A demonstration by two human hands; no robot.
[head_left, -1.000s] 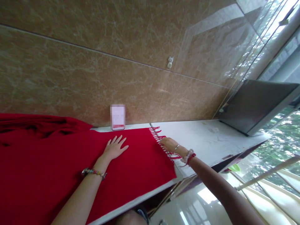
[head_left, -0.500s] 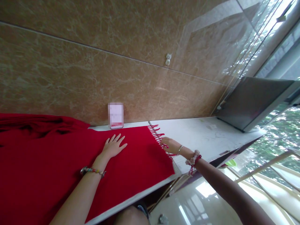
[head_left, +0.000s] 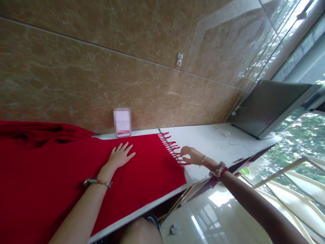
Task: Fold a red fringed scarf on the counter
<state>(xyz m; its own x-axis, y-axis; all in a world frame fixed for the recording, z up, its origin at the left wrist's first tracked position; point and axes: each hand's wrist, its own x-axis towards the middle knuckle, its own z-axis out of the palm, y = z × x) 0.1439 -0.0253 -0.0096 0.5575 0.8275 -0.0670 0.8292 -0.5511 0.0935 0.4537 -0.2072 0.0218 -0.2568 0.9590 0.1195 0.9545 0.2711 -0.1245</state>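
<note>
A red fringed cloth, which looks like a scarf or shawl (head_left: 149,169), lies spread over a white counter. Flat on it rests my left hand (head_left: 120,156), palm down with the fingers apart. At the cloth's right end, my right hand (head_left: 191,156) is curled in a pinch at the red fringe (head_left: 172,149). The fingertips meet the ends of the strands, though the exact grip is too small to see clearly. Several strands lie stretched out over the white surface, side by side.
A pale phone-like device (head_left: 123,122), blurred, leans on the brown marbled wall behind the cloth. Bunched red fabric (head_left: 45,134) lies at the left. On the white counter (head_left: 203,135), a dark grey panel-like object (head_left: 269,105) stands at the far right by the window.
My right hand has shifted slightly right, away from the cloth's edge, and the fringe strands there lie straighter. My left hand stays flat on the cloth. The view has shifted slightly.
</note>
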